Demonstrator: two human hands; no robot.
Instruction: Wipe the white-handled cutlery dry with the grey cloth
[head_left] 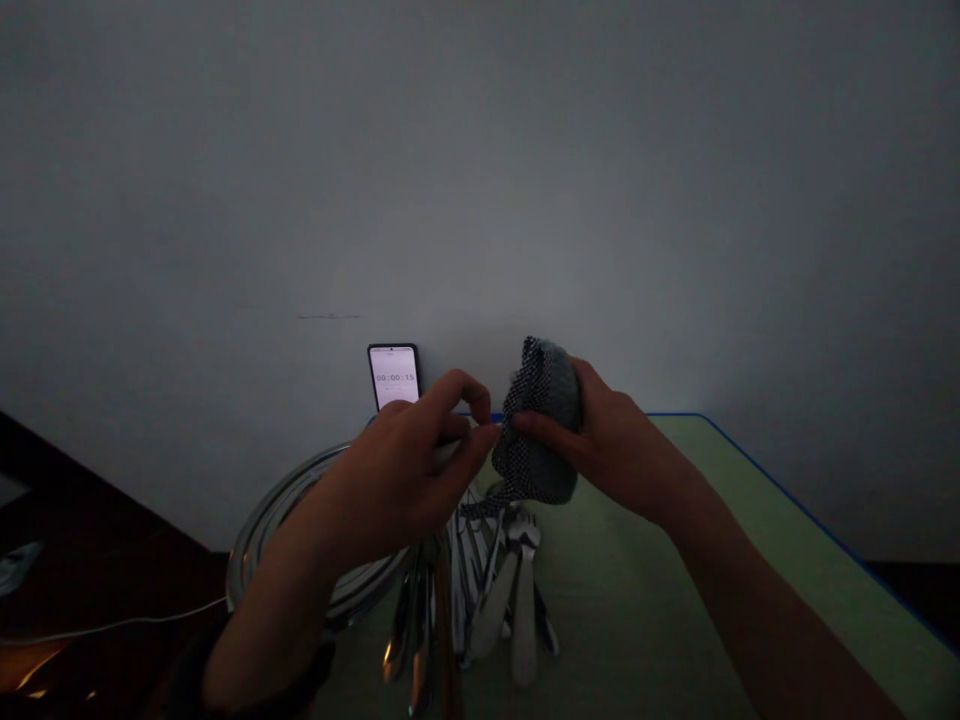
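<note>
My right hand (604, 430) grips a bunched grey cloth (551, 430) with a black-and-white woven edge, thumb on the near side. One strip of the cloth hangs down toward the cutlery. Just left of it, my left hand (420, 465) is closed in a pinch, thumb and index fingertips at the cloth's edge. Whatever lies between those fingertips is too small and dark to make out. Below both hands lies a pile of metal cutlery, with forks (525, 560) on the right and shiny handles (420, 630) on the left.
A round metal tray (251, 535) sits at left, partly behind my left forearm. Against the wall leans a phone (395, 372) showing a timer. The pale green table (675, 560) has a blue rim, and a white cable (150, 620) runs at lower left.
</note>
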